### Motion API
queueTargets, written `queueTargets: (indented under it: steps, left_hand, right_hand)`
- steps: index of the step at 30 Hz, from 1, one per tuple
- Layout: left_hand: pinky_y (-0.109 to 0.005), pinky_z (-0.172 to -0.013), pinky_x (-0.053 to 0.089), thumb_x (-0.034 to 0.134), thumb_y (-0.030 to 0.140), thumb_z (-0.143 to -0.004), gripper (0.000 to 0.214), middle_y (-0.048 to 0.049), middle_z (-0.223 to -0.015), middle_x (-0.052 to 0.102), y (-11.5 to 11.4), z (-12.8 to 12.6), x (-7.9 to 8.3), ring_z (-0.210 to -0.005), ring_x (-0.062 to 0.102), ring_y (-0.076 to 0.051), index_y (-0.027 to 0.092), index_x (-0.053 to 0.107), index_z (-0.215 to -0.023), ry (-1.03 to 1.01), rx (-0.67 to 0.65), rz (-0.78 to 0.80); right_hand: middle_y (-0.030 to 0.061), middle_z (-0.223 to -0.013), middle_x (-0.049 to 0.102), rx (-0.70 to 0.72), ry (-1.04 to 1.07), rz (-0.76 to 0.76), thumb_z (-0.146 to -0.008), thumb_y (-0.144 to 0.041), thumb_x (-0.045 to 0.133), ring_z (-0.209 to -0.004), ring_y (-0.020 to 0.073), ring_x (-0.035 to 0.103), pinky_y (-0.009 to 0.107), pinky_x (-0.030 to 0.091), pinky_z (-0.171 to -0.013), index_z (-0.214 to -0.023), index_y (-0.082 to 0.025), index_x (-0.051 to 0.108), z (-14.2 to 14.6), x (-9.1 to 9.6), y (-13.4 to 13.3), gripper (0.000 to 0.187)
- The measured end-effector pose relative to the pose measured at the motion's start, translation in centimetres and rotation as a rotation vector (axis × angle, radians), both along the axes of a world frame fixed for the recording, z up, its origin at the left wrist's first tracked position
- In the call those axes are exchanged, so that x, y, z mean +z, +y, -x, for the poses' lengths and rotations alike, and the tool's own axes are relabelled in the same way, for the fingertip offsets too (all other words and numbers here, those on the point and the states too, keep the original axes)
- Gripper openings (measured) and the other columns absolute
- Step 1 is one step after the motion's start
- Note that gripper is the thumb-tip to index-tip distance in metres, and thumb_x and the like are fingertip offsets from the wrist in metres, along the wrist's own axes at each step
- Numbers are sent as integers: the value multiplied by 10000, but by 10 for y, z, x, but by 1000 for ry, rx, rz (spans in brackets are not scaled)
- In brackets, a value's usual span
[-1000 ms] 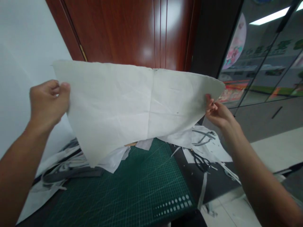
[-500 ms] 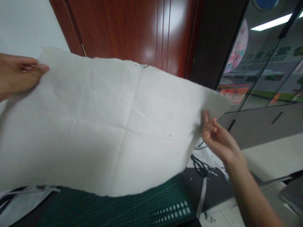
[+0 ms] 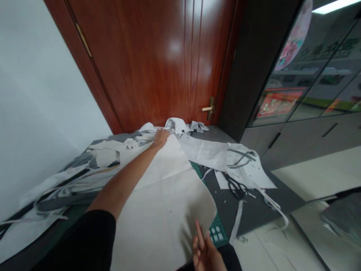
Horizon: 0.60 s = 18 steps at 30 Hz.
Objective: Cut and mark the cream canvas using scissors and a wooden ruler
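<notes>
Dark table (image 3: 270,199), green cutting mat (image 3: 216,234), white fabric scraps (image 3: 204,152), black scissors (image 3: 237,190)

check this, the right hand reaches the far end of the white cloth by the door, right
No, that is the left hand, not the right: the head view shows it at the far end of the white cloth by the door.

Head view: the camera is worn on the head and directed forward and down. The left arm (image 3: 126,180) is seen at close range, the table (image 3: 254,210) just below, the door (image 3: 146,64) beyond.
</notes>
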<state>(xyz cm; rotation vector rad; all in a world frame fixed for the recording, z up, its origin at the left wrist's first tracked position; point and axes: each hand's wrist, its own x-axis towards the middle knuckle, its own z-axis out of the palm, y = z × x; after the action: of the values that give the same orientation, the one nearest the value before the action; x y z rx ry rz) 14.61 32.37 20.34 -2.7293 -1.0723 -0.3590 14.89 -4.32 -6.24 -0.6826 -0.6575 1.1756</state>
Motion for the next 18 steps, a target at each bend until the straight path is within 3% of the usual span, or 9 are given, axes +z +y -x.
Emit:
queueTargets:
  steps: [2,4,6,7,8,10,13,15,18]
  left_hand:
    - [-496,-997,573,662,388,-1003,366,-112,-1331,644,-24,-16,-21,-1171,654,-257,178,630,-1301,27,-98,28]
    - [-498,-1066,530,605,355,-1033,362,-113,-1366,628,-56,-10,-42,-1250,616,-264,181,604,-1350,50,-199,58]
    - [-392,-1136,473,468,304,-1083,343,-91,-1367,639,-91,21,-64,-1315,563,-227,223,590,-1393,81,-281,99]
    - [-376,-1141,466,462,317,-1082,356,-78,-1375,640,-108,44,-76,-1307,565,-225,238,583,-1408,100,-303,124]
    - [-392,-1121,484,489,357,-1069,390,-85,-1372,643,-123,71,-90,-1287,577,-244,232,569,-1430,115,-300,147]
    - [-448,-1140,476,459,420,-1071,460,-115,-1405,629,-142,129,-119,-1313,566,-277,216,530,-1476,83,-240,159]
    - [-522,-1195,433,380,485,-1073,513,-160,-1484,585,-140,203,-165,-1406,519,-322,200,566,-1456,-5,-21,165]
    - [-607,-1202,398,326,466,-1077,547,-209,-1541,526,-129,233,-190,-1459,470,-373,160,578,-1454,-27,69,177]
    - [-680,-1212,333,301,450,-1086,555,-200,-1657,391,-118,245,-213,-1549,344,-406,191,534,-1518,-47,126,205]
  right_hand:
    - [-6,-850,815,-145,95,53,-923,-707,634,-404,106,497,185,406,-323,-1076,-437,804,2,9,-10,354]
    - [-54,-614,685,-171,208,118,-918,-682,662,-290,66,213,186,263,-255,-1080,-402,792,2,13,-26,349]
    - [-120,-441,427,-144,238,184,-952,-680,615,-287,62,40,190,187,-243,-1115,-380,758,0,13,-45,370]
    - [-135,-410,323,-154,236,222,-971,-673,588,-292,67,29,189,197,-256,-1112,-365,741,-1,14,-53,372]
    - [-140,-393,266,-186,219,258,-987,-658,572,-296,74,58,188,232,-281,-1084,-343,728,-4,15,-59,364]
    - [-126,-359,293,-265,109,316,-1002,-608,582,-313,88,181,192,299,-347,-997,-291,707,-9,23,-62,341]
    - [-65,-387,483,-304,-233,373,-991,-578,617,-369,108,379,212,355,-422,-941,-231,711,-17,45,-44,363]
    - [-30,-463,586,-261,-483,383,-1001,-570,599,-424,131,492,238,426,-480,-954,-213,735,-21,59,-24,385]
    - [31,-668,725,-182,-787,254,-1030,-512,560,-686,199,697,303,556,-716,-902,-221,762,-28,68,5,377]
